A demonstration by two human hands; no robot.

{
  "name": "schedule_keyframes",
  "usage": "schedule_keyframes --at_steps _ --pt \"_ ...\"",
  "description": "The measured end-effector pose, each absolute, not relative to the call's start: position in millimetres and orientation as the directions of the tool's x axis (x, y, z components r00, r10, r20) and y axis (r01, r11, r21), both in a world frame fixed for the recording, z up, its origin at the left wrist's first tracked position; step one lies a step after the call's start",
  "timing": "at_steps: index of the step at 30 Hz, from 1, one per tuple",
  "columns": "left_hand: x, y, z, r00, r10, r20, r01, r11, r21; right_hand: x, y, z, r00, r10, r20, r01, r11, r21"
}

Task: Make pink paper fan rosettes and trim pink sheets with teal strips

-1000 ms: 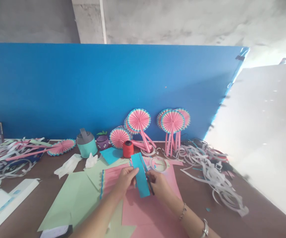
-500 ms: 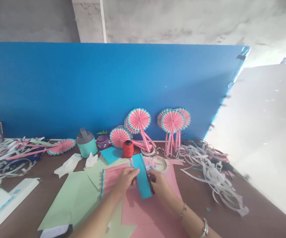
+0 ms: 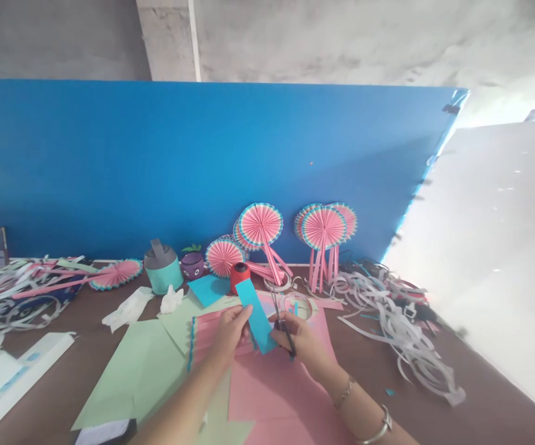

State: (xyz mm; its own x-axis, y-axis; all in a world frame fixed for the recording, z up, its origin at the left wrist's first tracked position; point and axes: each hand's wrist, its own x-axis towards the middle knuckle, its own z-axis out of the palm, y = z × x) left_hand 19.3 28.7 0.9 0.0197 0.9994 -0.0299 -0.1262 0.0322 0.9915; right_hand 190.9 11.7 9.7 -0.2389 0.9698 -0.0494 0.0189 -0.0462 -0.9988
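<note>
My left hand [image 3: 231, 334] pinches a blue paper strip [image 3: 254, 314] near its lower end, holding it tilted up over the table. My right hand [image 3: 305, 343] grips black scissors [image 3: 282, 324] whose blades point up along the strip's right edge. Below both hands lie a pink paper sheet [image 3: 276, 395] and a pleated pink piece with a blue edge [image 3: 205, 330].
Pale green sheets [image 3: 141, 371] lie to the left. Finished pink paper fans [image 3: 321, 228] lean against the blue board [image 3: 156, 161]. A red thread spool [image 3: 238, 274], tape rolls [image 3: 300, 305], a teal container [image 3: 162, 267] and heaps of white paper strips [image 3: 397, 321] crowd the brown table.
The blue strip has tilted more to the left and now looks shorter. My right hand with the scissors has shifted slightly right and down along the strip's edge.
</note>
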Motion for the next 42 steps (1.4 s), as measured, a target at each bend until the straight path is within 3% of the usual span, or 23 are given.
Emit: schedule_keyframes --at_steps 8,21,42 --pt "21 28 6 0.121 0.992 -0.041 -0.116 0.055 0.992 192 22 -14 -0.164 0.985 0.057 0.045 0.066 -0.997" --pt "9 36 5 -0.181 0.981 0.071 -0.143 -0.098 0.985 189 7 9 -0.379 0.920 -0.097 0.166 -0.035 -0.986" --pt "8 32 14 -0.255 0.965 0.056 -0.188 -0.106 0.976 190 10 -2 -0.365 0.928 -0.076 0.282 0.033 -0.959"
